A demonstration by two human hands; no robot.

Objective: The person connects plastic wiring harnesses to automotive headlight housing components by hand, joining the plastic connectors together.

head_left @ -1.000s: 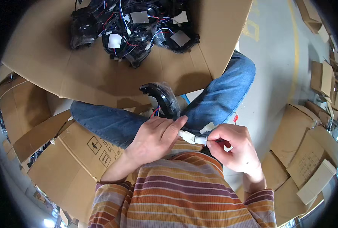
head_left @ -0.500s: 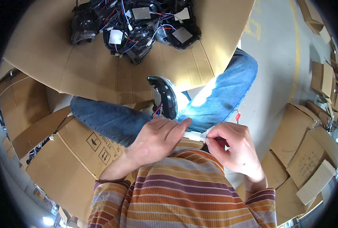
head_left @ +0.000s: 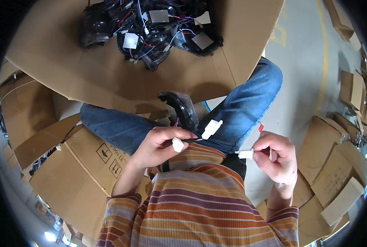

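Observation:
My left hand point(head_left: 158, 146) pinches a dark wire in front of my belly. A white connector point(head_left: 211, 129) sticks out past its fingertips, and a smaller white plug point(head_left: 177, 144) hangs by the thumb. To the right, apart from these, my right hand point(head_left: 278, 158) grips another white connector point(head_left: 245, 154) between thumb and forefinger. A small red piece point(head_left: 261, 127) shows just above that hand. Beyond my left hand a black lamp unit point(head_left: 183, 111) in clear plastic film stands between my legs, with red wires at its lower end.
A big open cardboard box point(head_left: 109, 78) ahead holds several black lamp units point(head_left: 154, 37) with red, blue and white wires. Another carton point(head_left: 80, 160) lies at the left under my leg. More cartons point(head_left: 327, 160) are stacked at the right, beside a grey floor point(head_left: 303, 82) with a yellow line.
My hands, close together before at a white connector, are now apart, the right one shifted right with its own connector. White connectors now show at both hands.

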